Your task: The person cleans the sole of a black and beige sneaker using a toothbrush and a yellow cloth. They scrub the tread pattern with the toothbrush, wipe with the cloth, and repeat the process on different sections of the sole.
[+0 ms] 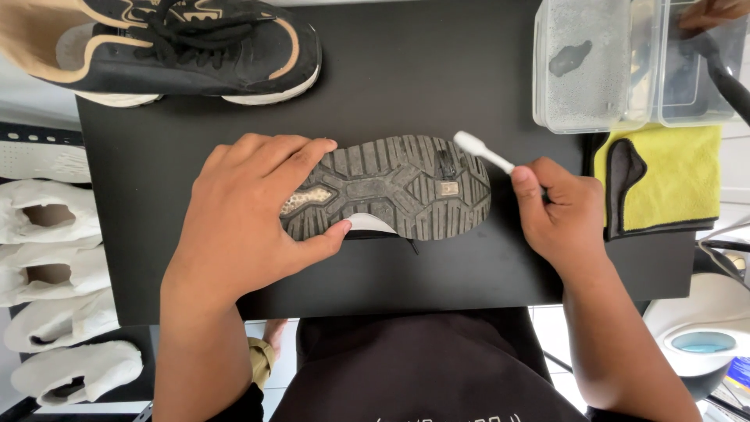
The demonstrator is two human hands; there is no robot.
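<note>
A black shoe lies sole up (406, 187) in the middle of the black table (422, 78), its grey ridged tread facing me. My left hand (250, 207) grips its heel end, fingers over the top edge and thumb under the near edge. My right hand (558, 207) holds a white toothbrush (478, 148), whose head rests at the toe end of the sole.
A second black shoe with tan trim (195, 47) stands upright at the back left. Clear plastic containers (609, 62) sit at the back right, another person's hand (711, 12) above them. A yellow cloth (672, 176) lies beside my right hand. White shoes (55, 273) line the left.
</note>
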